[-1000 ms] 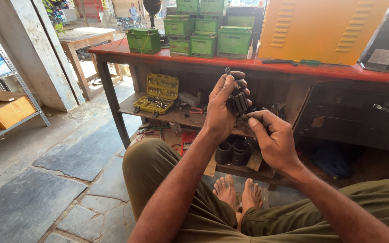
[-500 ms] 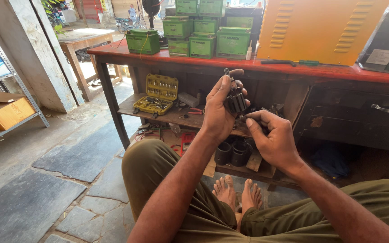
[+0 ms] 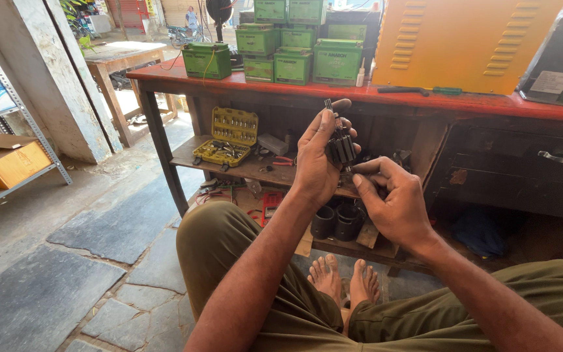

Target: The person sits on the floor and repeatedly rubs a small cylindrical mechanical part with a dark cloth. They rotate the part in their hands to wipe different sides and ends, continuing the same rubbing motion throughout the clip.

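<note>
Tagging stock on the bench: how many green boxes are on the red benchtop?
7 in view: one alone at the left; a stack of three; three beside it. More may be hidden behind.

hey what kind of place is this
Probably a small repair workshop, open to the street: stacked green battery-like boxes on a red workbench, an open yellow socket set on the shelf, and a dark motor part being handled.

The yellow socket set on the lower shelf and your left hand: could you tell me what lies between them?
Head view: a small grey box and red-handled pliers lie between the yellow socket set and the left hand.
</note>
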